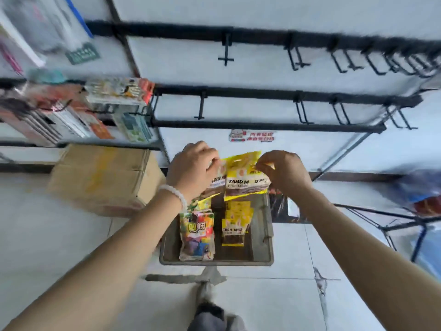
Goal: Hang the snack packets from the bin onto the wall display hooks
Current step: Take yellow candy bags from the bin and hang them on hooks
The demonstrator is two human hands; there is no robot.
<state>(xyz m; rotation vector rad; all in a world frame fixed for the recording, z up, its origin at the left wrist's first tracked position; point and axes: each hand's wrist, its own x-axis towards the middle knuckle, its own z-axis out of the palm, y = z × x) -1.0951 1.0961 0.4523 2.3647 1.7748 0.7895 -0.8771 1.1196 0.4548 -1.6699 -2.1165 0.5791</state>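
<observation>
Head view. Left hand and right hand each pinch a top corner of glossy yellow snack packets, flat rectangular pouches with dark lower panels, held above the bin. The bin is a grey, straight-walled rectangular tub on the pale floor; it holds a stack of matching yellow packets and a multicoloured crinkled pouch. Black metal rails carry bare wire display hooks on the white wall. A brown corrugated cardboard box stands left of the bin.
</observation>
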